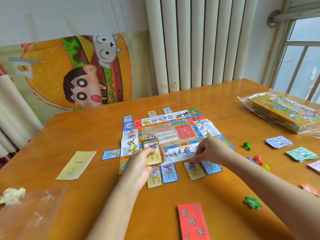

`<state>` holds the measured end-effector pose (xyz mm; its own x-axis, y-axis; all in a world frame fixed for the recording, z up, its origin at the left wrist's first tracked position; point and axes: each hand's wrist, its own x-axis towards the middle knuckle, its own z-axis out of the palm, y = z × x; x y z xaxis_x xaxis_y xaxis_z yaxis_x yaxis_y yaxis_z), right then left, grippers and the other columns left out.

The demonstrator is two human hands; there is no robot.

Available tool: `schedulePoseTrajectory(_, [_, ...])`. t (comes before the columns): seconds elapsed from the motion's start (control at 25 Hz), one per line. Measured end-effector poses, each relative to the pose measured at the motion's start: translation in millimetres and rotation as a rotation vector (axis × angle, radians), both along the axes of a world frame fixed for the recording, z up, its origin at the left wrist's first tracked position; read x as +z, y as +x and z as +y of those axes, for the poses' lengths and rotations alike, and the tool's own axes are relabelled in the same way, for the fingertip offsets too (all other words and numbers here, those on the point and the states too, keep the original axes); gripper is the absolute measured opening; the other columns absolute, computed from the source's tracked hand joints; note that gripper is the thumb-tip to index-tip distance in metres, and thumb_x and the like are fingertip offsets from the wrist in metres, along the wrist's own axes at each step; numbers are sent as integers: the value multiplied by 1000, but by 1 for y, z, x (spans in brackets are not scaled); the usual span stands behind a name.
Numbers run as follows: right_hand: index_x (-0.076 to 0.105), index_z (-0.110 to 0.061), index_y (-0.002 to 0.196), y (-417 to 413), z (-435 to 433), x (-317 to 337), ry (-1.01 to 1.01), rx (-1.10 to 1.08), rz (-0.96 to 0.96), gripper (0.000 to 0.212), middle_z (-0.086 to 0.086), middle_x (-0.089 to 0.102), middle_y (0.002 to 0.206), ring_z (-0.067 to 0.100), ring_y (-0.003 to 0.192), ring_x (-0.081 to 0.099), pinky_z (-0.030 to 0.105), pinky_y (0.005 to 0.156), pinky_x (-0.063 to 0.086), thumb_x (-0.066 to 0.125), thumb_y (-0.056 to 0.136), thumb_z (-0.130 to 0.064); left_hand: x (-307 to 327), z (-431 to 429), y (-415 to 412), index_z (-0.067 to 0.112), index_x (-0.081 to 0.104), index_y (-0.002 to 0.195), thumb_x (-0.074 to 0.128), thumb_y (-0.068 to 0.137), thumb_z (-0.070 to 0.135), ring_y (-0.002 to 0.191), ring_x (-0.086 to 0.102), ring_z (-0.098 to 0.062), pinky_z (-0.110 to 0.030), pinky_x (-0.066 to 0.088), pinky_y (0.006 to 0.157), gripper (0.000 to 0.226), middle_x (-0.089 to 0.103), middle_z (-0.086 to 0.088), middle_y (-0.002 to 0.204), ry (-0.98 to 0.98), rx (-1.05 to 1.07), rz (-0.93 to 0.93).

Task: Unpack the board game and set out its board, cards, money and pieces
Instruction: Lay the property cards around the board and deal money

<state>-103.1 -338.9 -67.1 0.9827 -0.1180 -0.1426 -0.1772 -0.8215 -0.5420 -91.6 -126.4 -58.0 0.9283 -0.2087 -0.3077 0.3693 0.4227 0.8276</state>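
Card placement beside the board (166, 132).
Left hand (143, 163) grips the deck (152, 151) face up over the board's near-left corner, ready to feed; right hand (206, 149) pinches a card (194, 170) just off the board's near edge, probably to match its square.

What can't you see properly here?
Head view, the only one:
- Deck: only the top card shows; the left hand wraps the rest.
- Card: its top is under the right hand, which pinches it.
- Pieces: partly behind the right arm.
- Red stack: cut off by the bottom edge.
- Board: print too small and blurred to read.
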Motion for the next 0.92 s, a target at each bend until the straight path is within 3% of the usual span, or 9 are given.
schedulePoseTrajectory(0.12, [66, -18, 77, 0, 1, 0, -48, -14, -5, 27, -10, 51, 61, 3, 54, 43, 14, 40, 26, 84, 68, -35, 0, 2, 1, -3, 55, 95, 43, 90, -8, 65, 66, -26, -35, 58, 60, 14, 68, -17, 75, 9, 0, 3])
schedulePoseTrajectory(0.4, [53, -19, 64, 5, -8, -4, -46, -24, 6, 36, -6, 54, 64, 7, 56, 46, 20, 47, 31, 87, 64, -34, -1, 2, -1, -2, 56, 102, 44, 90, -8, 68, 66, -24, -36, 57, 67, 18, 69, -17, 79, 52, -57, -21])
schedulePoseTrajectory(0.64, [52, -19, 64, 7, -9, -5, -59, -13, -2, 37, -6, 54, 63, 7, 55, 45, 20, 47, 32, 86, 65, -34, -1, 2, -2, -5, 53, 107, 42, 90, -2, 68, 66, -27, -32, 59, 56, 21, 67, -20, 81, 22, -108, 27])
schedulePoseTrajectory(0.92, [53, -18, 66, 7, -10, -6, -38, -18, 3, 36, -5, 55, 65, 8, 56, 46, 20, 47, 32, 86, 66, -33, -2, 0, -2, -3, 53, 104, 36, 92, -1, 64, 67, -27, -38, 58, 62, 21, 68, -22, 79, 19, -125, 42])
